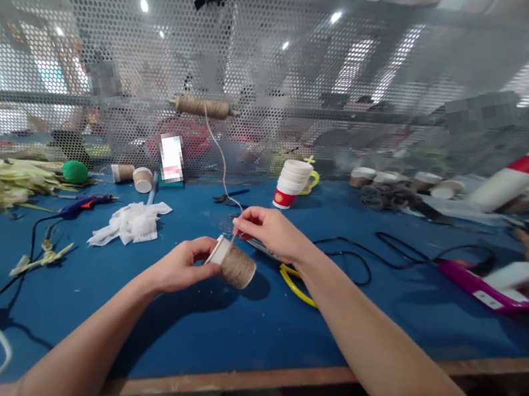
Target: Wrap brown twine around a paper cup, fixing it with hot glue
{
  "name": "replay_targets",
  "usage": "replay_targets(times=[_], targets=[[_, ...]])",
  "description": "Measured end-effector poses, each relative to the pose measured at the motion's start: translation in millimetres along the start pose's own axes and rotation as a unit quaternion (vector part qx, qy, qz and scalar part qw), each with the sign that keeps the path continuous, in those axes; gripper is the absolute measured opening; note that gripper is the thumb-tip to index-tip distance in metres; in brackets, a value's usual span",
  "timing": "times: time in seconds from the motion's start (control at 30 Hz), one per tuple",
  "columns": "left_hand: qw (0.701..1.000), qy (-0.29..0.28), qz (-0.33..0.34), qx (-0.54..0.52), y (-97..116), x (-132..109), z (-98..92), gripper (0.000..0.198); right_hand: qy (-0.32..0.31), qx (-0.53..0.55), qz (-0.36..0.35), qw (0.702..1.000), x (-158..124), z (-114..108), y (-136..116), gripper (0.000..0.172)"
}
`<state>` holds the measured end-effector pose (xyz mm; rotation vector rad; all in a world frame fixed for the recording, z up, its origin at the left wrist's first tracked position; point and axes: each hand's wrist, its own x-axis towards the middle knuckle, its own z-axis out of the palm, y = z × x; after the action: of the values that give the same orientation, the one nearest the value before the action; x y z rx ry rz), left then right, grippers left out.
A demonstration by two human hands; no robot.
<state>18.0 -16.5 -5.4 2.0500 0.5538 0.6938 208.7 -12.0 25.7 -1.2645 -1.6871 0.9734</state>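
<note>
So, the cup [235, 265], mostly wrapped in twine [221, 158], sits sideways just above the tabletop [205, 329]. Left hand [182, 266] grips its rim end, right hand [270, 231] pinches the strand running up to the spool [202, 107]. I'd pull that strand taut and lay coils snug. Can't see inside it. Behind, a nested cup stack [292, 181] lies tipped.

There are three twine-wrapped cups [238, 266] [123, 172] [142, 179], one twine spool [202, 107], one twine strand [221, 158], one paper-cup stack [292, 182], one green ball [75, 171] and one glue gun [85, 203].
</note>
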Motion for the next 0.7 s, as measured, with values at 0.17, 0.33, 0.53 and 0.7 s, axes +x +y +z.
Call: replay_targets(times=[0.17,0.33,0.53,0.7], targets=[[1.000,0.000,0.015,0.011,1.3,-0.6,-0.7,0.019,0.005,-0.016,0.018,1.000,-0.2,-1.3,3.7,0.017],[1.000,-0.005,0.024,0.002,1.5,-0.2,-0.4,0.017,0.009,-0.013,0.032,0.999,-3.9,-1.6,0.5,0.015],[0.999,-0.008,0.033,0.010,4.7,-0.8,-0.5,0.016,0.015,0.003,0.043,0.999,-5.3,3.3,3.2,0.016],[0.999,-0.010,0.045,0.014,10.0,-2.2,-1.0,0.015,-0.002,-0.005,0.051,0.999,-7.9,6.9,3.4,0.016]])
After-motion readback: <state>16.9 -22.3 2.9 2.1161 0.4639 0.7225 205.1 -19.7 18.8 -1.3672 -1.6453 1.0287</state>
